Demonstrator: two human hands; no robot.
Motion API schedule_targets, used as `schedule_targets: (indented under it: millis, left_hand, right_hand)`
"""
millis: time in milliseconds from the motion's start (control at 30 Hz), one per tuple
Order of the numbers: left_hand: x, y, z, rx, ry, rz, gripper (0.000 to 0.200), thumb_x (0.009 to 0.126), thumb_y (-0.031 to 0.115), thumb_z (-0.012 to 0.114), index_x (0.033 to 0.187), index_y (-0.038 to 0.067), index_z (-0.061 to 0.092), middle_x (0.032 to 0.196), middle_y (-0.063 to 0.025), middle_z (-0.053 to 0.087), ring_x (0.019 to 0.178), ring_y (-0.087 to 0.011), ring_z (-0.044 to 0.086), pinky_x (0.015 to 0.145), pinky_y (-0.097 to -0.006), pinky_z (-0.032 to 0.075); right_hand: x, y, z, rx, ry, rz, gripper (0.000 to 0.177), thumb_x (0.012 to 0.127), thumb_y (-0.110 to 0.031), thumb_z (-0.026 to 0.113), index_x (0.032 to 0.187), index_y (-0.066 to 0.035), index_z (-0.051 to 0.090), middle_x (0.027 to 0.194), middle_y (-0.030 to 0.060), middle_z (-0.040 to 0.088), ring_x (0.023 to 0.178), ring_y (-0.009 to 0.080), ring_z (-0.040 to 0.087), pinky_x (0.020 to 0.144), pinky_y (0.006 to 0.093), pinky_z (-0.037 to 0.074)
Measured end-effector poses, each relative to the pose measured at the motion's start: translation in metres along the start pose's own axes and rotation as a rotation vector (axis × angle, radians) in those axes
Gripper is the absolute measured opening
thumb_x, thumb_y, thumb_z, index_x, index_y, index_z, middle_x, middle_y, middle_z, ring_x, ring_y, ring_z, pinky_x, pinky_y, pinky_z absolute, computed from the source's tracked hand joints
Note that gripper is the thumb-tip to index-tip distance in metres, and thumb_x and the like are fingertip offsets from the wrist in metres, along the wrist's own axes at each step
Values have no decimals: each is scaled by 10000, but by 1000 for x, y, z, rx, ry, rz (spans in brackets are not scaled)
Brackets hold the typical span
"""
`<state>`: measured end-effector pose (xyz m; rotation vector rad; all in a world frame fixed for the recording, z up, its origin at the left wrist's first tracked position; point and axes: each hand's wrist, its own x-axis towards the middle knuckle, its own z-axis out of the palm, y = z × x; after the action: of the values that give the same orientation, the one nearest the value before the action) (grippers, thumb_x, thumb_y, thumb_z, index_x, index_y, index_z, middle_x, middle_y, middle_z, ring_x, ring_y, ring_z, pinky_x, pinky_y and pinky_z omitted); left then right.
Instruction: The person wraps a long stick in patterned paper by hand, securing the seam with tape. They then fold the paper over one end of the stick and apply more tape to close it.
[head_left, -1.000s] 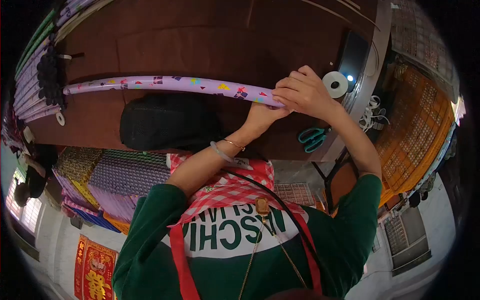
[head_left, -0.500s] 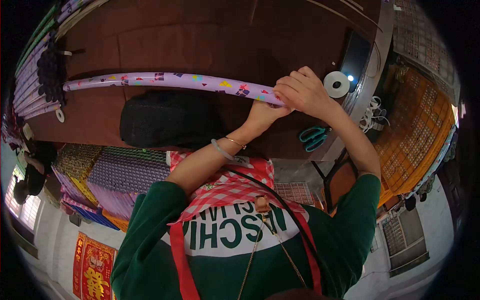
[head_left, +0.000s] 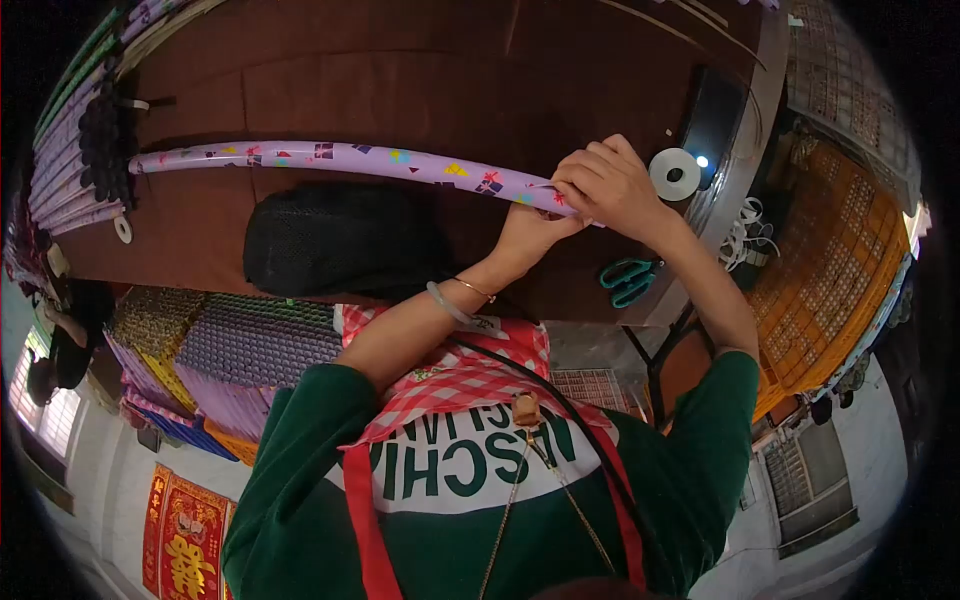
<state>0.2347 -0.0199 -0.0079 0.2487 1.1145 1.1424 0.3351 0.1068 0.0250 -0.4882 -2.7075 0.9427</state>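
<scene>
A long roll of lavender wrapping paper (head_left: 370, 162) with a gift-box print lies across the brown table, its far end pointing left. My left hand (head_left: 533, 236) is closed around the roll from below, near its right end. Just beyond it, my right hand (head_left: 612, 187) grips the right end from above, fingers bent over the paper. The two hands almost touch, and part of the roll's end is hidden under them. Right of my right hand stands a roll of white tape (head_left: 674, 174). Teal-handled scissors (head_left: 628, 281) lie below it, near the table edge.
A black cloth-like bundle (head_left: 340, 240) sits on the table near my left forearm. Stacked wrapping paper rolls (head_left: 75, 180) lie at the left end. A dark device (head_left: 712, 120) with a bright light is at the right edge. Orange crates (head_left: 820, 270) stand beyond the table.
My right hand has shifted very slightly right and down, and a bit more of the printed paper shows by its fingers. Both hands keep hold of the roll.
</scene>
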Motion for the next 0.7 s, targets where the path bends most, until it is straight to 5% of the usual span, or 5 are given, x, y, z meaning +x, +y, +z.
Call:
schedule_targets:
  millis: [67,267,500,700]
  left_hand:
    - [-1,-4,-1,9,19,-12,159,751,58,699,865,16,596,824,3,603,776,-65,555,664,-228,463]
    - [0,-4,-3,-5,3,-42,189,744,3,682,900,38,581,894,-8,599,837,-87,566,738,-246,471]
    - [2,0,4,-72,33,37,200,750,26,690,910,26,570,863,-6,588,815,-84,560,720,-238,472]
    - [3,-12,-1,-53,13,70,246,744,49,706,933,17,552,888,-16,576,837,-91,558,715,-242,468]
  right_hand:
    - [-1,-6,-2,-209,48,-104,92,752,-149,652,810,-107,594,803,-14,582,727,141,526,682,288,358]
    - [-5,-5,5,-122,43,33,151,716,-154,661,850,-118,602,856,-25,590,725,136,514,697,295,359]
    - [-3,-3,-8,-83,-56,-22,228,737,-174,672,954,-125,621,903,-25,596,755,139,523,723,301,353]
    - [15,-9,2,-191,87,-109,235,717,-192,692,935,-126,636,890,-33,591,747,139,518,694,316,354]
